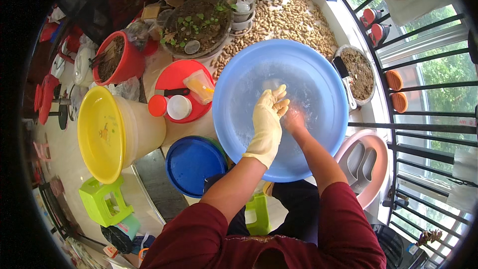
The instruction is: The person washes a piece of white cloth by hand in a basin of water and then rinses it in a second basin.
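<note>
A large blue plastic basin (241, 134) stands before me, with cloudy water inside. My left hand (269, 116), in a cream-coloured rubber glove, is over the middle of the basin with its fingers partly curled; I see nothing held in it. Close to its right, my bare right hand (295, 117) reaches down into the basin, blurred by the water or by motion. Its fingers do not show clearly, nor does anything that they may hold. A faint pale blur lies beyond the gloved fingertips.
Peanuts in shells (291, 18) cover the floor beyond the basin. At left are a red lid (164, 78) with jars and a knife, a blue lid (196, 166) and a yellow basin (121, 134). At right are a soil pot (360, 74) and a pink basin (381, 164) holding grey slippers.
</note>
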`<move>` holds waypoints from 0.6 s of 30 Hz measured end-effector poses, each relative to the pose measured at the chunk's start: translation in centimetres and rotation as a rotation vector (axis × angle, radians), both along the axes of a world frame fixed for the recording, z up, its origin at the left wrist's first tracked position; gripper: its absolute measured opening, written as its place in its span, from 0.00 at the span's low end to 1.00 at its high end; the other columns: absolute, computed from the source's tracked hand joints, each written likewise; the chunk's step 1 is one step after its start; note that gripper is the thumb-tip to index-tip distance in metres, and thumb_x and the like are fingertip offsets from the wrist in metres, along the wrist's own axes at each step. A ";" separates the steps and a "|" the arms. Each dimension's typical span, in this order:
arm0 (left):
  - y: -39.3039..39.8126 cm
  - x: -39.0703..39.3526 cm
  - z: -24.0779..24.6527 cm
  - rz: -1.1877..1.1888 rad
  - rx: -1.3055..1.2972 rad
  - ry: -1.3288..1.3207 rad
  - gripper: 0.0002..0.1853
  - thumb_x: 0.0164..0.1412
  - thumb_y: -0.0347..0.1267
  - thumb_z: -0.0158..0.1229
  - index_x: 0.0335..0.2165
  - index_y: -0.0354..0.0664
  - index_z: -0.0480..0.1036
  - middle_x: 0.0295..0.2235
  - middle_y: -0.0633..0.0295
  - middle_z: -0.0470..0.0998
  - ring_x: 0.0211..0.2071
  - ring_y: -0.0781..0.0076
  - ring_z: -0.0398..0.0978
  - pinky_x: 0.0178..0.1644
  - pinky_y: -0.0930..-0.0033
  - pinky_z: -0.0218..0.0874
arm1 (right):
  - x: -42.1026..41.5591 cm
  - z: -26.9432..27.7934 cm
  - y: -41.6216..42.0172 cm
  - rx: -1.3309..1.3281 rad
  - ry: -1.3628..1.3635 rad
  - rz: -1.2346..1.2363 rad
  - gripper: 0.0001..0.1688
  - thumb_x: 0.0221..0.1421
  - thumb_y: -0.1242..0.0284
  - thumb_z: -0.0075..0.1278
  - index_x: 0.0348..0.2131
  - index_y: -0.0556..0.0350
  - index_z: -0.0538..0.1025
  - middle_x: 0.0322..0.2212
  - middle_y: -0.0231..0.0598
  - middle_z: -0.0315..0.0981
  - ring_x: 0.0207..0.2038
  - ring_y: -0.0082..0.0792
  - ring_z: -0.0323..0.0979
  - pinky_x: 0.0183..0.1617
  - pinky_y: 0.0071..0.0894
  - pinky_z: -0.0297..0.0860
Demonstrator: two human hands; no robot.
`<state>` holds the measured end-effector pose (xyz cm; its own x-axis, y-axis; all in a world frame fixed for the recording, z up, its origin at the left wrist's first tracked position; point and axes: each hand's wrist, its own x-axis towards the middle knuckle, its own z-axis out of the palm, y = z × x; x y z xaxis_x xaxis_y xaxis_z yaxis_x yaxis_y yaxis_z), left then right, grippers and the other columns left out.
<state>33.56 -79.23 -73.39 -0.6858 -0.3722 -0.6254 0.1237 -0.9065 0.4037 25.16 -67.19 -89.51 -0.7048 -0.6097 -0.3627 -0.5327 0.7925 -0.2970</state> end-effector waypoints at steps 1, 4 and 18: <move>0.1 0.0 -0.2 -0.006 0.009 -0.001 0.22 0.61 0.40 0.41 0.42 0.34 0.70 0.43 0.60 0.71 0.31 0.75 0.67 0.42 0.73 0.57 | -0.3 0.5 0.1 0.036 -0.073 0.051 0.23 0.40 0.79 0.49 0.41 0.54 0.66 0.39 0.51 0.68 0.43 0.51 0.67 0.45 0.46 0.66; 0.1 -0.1 -0.1 -0.009 0.032 0.012 0.22 0.61 0.40 0.41 0.43 0.34 0.70 0.43 0.60 0.70 0.32 0.75 0.67 0.42 0.74 0.57 | -1.2 2.3 0.0 -0.135 0.042 0.020 0.25 0.37 0.79 0.52 0.41 0.54 0.67 0.37 0.50 0.70 0.42 0.52 0.68 0.44 0.44 0.66; -1.0 0.6 0.8 0.031 0.025 0.055 0.23 0.62 0.40 0.38 0.45 0.32 0.67 0.43 0.57 0.68 0.33 0.74 0.65 0.42 0.73 0.58 | 0.3 22.3 0.2 -0.301 0.008 0.039 0.28 0.31 0.79 0.57 0.39 0.54 0.67 0.38 0.43 0.70 0.40 0.51 0.69 0.40 0.43 0.66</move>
